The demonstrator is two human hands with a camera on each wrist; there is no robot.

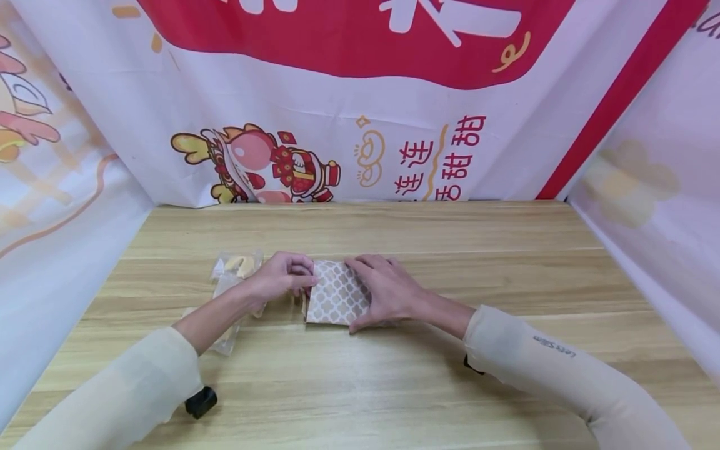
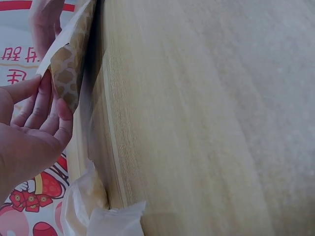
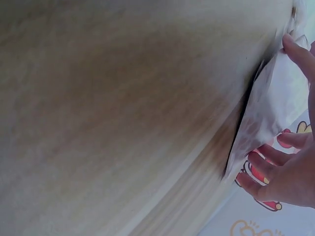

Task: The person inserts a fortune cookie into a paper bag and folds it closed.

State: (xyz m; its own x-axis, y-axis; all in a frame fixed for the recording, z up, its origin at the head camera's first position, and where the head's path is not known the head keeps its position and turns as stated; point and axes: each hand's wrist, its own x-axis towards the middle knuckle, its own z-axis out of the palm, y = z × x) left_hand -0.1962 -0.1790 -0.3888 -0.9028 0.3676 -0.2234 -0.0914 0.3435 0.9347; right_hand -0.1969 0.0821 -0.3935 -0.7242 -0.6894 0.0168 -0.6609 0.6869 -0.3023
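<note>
A paper bag (image 1: 336,297) with a tan-and-white lattice pattern lies on the wooden table between both hands. My left hand (image 1: 281,275) pinches the bag's left end, thumb on top and fingers at the edge. In the left wrist view that end of the bag (image 2: 69,69) gapes a little near the fingers. Across the bag's right part, my right hand (image 1: 388,290) holds it, thumb at the near edge and fingers at the far edge. The right wrist view shows the bag's pale, creased surface (image 3: 275,98) between thumb and fingers.
Clear-wrapped fortune cookies (image 1: 242,265) lie left of the bag, partly hidden beneath my left forearm. Their wrappers (image 2: 115,221) show low in the left wrist view. A printed cloth (image 1: 360,125) hangs behind the table (image 1: 450,387), with more cloth at both sides.
</note>
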